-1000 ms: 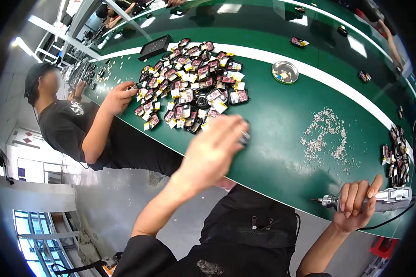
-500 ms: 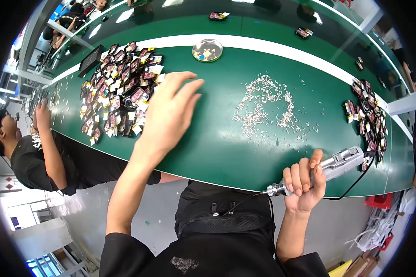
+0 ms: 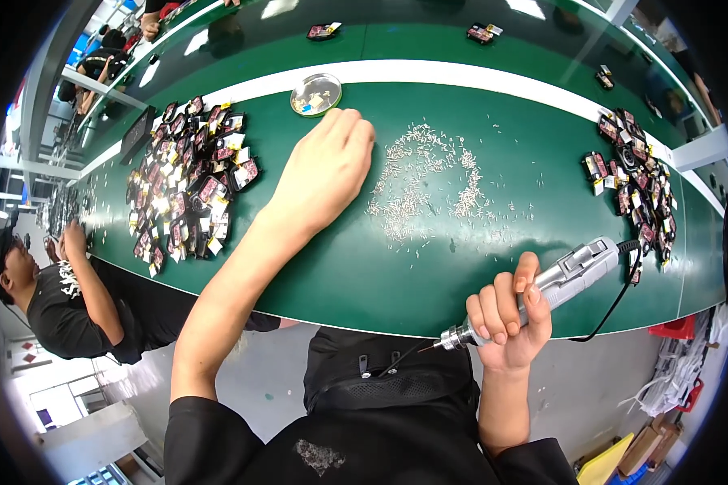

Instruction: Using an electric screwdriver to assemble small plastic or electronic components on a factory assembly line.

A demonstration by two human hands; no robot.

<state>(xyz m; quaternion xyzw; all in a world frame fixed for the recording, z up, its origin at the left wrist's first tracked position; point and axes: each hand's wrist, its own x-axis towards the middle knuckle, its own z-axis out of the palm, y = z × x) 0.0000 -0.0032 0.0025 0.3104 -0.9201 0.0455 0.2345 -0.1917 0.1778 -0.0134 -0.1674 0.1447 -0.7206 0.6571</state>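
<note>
My right hand (image 3: 510,311) grips a silver electric screwdriver (image 3: 578,273) near the table's front edge, its thin bit pointing left and its black cable curving down from the back. Over the green table, my left hand (image 3: 329,166) is closed, knuckles up and fingers curled under. The fingertips are hidden, so whatever they hold cannot be made out. Just beyond it lies a round metal dish (image 3: 328,84) with a few small bits inside. Beside it on the right, small pale screws (image 3: 408,206) are scattered in a loose patch.
A heap of small black units with white and yellow tags (image 3: 188,190) lies on the left, with a black tray (image 3: 137,136) behind it. Another heap of units (image 3: 635,186) is at the right. Several units rest beyond the white strip (image 3: 429,73). A co-worker (image 3: 65,299) sits at left.
My left hand has moved right, from beside the left heap to the edge of the screws, and its spread fingers have curled in. The screwdriver stays in my right hand. The view has shifted slightly.
</note>
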